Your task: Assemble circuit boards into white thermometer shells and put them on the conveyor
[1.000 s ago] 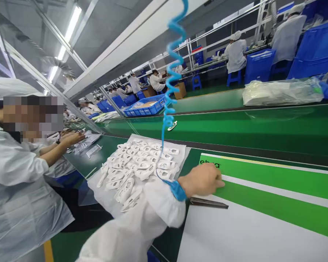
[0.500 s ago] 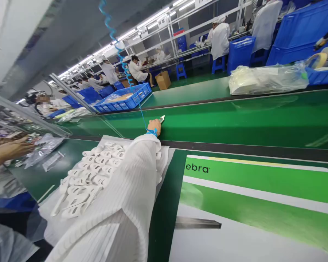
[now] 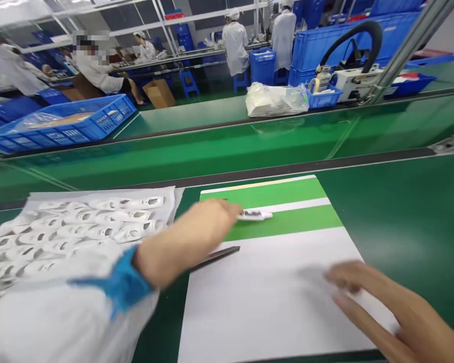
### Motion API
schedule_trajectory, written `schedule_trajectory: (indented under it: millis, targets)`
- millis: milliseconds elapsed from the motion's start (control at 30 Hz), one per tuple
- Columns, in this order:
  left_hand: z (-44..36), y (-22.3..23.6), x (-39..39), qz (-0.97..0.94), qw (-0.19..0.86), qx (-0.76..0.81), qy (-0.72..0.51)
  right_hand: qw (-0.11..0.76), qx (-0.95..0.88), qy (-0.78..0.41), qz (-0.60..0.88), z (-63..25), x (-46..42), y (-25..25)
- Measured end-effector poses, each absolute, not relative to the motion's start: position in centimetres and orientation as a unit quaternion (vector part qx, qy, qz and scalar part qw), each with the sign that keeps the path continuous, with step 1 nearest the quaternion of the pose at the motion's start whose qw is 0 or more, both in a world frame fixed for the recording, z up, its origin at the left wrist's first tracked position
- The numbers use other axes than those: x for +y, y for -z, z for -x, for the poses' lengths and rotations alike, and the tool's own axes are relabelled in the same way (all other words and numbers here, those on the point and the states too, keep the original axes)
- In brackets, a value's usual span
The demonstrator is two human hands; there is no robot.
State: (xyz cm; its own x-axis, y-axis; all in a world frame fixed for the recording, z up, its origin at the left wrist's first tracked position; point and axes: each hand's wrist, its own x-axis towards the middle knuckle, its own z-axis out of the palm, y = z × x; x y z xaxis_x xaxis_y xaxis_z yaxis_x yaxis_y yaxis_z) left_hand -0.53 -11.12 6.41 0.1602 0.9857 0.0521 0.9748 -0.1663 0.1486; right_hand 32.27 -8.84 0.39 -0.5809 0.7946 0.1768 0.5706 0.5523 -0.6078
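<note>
My left hand [image 3: 191, 237], with a blue wrist strap [image 3: 126, 282], reaches across the upper part of a green and white printed sheet [image 3: 272, 292]. Its fingers are closed on the near end of a white digital thermometer [image 3: 255, 216], which points right above the sheet. My right hand [image 3: 386, 302] is over the sheet's lower right, blurred, thumb and fingers apart with nothing between them. Left of the sheet, white plastic housings [image 3: 108, 232] with cut-out windows lie in rows on white foam [image 3: 170, 201]. My left sleeve covers some of them.
A green conveyor belt [image 3: 166, 164] runs behind the bench's dark edge. Beyond it stand a blue crate [image 3: 94, 126], a bagged white bundle [image 3: 276, 101] and a small blue bin [image 3: 325, 98]. A metal post [image 3: 408, 50] rises at right. Several people in white coats work farther back.
My left hand has come back from over the conveyor to the printed sheet with the white thermometer. My right hand has come into view. The camera has turned right.
</note>
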Motion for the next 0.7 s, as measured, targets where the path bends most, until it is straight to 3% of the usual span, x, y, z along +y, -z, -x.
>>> schedule_trajectory:
  millis: [100, 167, 400, 700]
  targets:
    - [-5.3, -2.6, -15.4, -0.838, -0.083, 0.540, -0.002, 0.182, -0.862, -0.290, 0.375, -29.7, -8.0, 0.4]
    - [-7.1, -0.7, -17.4, -0.831, -0.086, 0.548, -0.034, 0.190, -0.858, -0.305, 0.366, -28.1, -7.5, 1.3]
    - [-9.2, -0.4, -17.3, -0.604, 0.241, 0.711, -0.266, 0.196, -0.841, -0.334, 0.377, -27.5, -7.5, 2.9]
    - [-7.9, -1.4, -15.3, -0.541, 0.407, 0.674, -0.295, 0.231, -0.850, -0.301, 0.365, -27.5, -7.7, 3.0]
